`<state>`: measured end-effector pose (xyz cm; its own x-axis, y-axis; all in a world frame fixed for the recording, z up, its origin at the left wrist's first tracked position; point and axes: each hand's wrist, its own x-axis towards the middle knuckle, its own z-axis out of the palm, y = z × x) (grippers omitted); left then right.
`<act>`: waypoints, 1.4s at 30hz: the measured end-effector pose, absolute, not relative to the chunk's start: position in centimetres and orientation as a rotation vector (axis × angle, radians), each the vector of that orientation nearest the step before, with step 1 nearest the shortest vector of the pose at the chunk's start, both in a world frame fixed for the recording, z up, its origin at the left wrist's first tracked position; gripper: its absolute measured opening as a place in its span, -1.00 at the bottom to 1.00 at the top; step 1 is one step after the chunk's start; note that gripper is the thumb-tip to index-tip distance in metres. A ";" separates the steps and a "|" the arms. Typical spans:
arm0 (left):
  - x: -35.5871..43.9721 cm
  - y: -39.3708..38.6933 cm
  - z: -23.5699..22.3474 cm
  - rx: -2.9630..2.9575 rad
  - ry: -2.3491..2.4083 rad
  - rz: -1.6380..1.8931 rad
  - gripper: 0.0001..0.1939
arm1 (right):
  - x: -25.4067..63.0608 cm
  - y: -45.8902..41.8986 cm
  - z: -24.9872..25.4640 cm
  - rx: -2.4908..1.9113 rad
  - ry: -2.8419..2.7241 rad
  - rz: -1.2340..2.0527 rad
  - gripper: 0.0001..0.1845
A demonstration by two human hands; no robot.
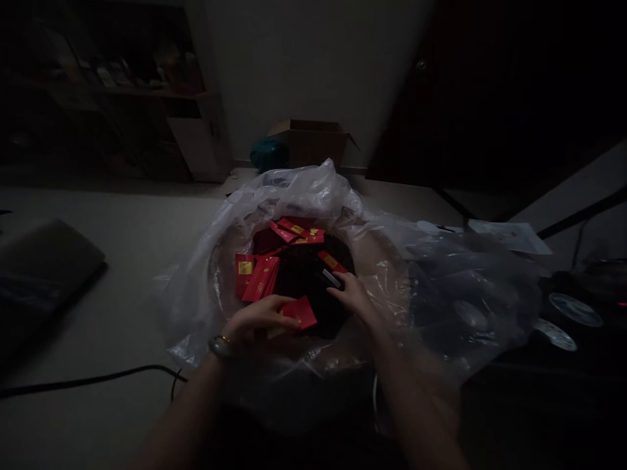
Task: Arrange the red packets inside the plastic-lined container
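Pretty dim room, pale floor [132,235], cardboard box [316,147] by the wall. The left hand [259,314] has a red packet [305,312] pinched, sticking out toward the right hand [350,294], which grips a small dark thing with a pale strip [332,279], too murky to ID. That strip slants down toward the right fingers, farther out than the packet. Both are over the plastic-lined round container, crumpled plastic [313,189] around its edge, more red packets [262,279] left, dark gap between hands.
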<state>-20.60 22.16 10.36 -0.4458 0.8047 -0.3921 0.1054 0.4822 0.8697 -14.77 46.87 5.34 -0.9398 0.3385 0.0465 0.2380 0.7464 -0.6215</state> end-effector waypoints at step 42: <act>-24.3 21.0 8.6 0.200 2.812 0.505 -0.68 | -13.6 45.5 6.4 -0.696 -3.054 0.409 -0.46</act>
